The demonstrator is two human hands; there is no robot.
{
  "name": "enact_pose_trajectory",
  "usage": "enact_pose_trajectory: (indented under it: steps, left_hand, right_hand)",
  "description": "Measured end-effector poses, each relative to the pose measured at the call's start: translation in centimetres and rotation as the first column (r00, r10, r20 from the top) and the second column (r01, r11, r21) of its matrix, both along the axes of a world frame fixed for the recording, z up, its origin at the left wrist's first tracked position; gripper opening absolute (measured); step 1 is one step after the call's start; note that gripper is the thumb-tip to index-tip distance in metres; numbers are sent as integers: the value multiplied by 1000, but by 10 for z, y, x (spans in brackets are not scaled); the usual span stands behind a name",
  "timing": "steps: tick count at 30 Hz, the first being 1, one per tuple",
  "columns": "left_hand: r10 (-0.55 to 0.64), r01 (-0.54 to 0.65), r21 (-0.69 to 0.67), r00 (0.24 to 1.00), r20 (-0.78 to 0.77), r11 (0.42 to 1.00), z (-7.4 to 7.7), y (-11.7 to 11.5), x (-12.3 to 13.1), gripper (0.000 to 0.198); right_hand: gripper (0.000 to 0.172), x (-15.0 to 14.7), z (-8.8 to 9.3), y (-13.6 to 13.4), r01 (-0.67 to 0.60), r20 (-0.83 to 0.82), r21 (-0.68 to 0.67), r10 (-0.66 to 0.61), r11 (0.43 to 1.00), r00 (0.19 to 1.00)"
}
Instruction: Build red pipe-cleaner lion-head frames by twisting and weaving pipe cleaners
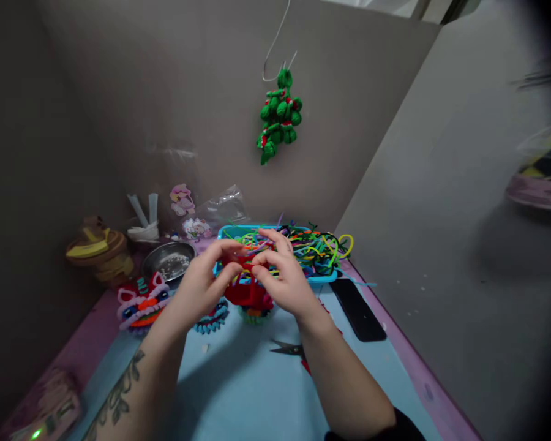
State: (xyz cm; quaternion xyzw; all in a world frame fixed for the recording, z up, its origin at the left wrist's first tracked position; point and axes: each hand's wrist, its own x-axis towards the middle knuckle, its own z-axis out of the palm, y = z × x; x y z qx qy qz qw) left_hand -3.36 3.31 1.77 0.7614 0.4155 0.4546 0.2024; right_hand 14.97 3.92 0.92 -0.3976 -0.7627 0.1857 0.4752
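Both hands are raised at the centre, in front of a blue basket (324,277) heaped with colourful pipe cleaners (316,245). My left hand (199,282) has thumb and index finger closed on a red pipe cleaner (247,262). Close by on its right, my right hand (282,278) pinches the same red strand between thumb and fingers. Just beneath the fingertips is a fuzzy red piece (243,295), with a figure in orange and green (256,313) under it. Whether the strand is joined to them I cannot tell.
Scissors (287,348) lie by my right forearm, a black phone (358,309) at the right. Fuzzy animal faces, one lilac and orange (144,306), one blue (212,316), sit left. Behind stand a metal bowl (171,260) and a brown-yellow container (101,251). Green ornaments (280,116) hang above.
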Motion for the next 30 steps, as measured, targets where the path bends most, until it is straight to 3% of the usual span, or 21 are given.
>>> enact_pose_trajectory:
  steps: [5,13,22,27,30]
  left_hand:
    - [108,-112,26,988,106,993,8,2,-16,24]
    - [-100,107,83,991,-85,991,12,-2,-10,19]
    - [-102,102,-2,992,-72,995,7,0,0,26]
    - [-77,91,60,976,-202,994,6,-1,3,19]
    - [-24,51,85,956,-293,995,3,-1,6,21]
  right_hand:
    - [8,7,-3,6,-121,-144,-115,104,986,984]
    - [16,16,-7,13,-313,-297,-163,256,936,920]
    - [14,12,-4,9,-276,-233,-150,237,949,943]
    - [9,10,0,5,-100,3,-78,100,992,995]
    - [9,6,1,2,-61,91,-44,65,997,994]
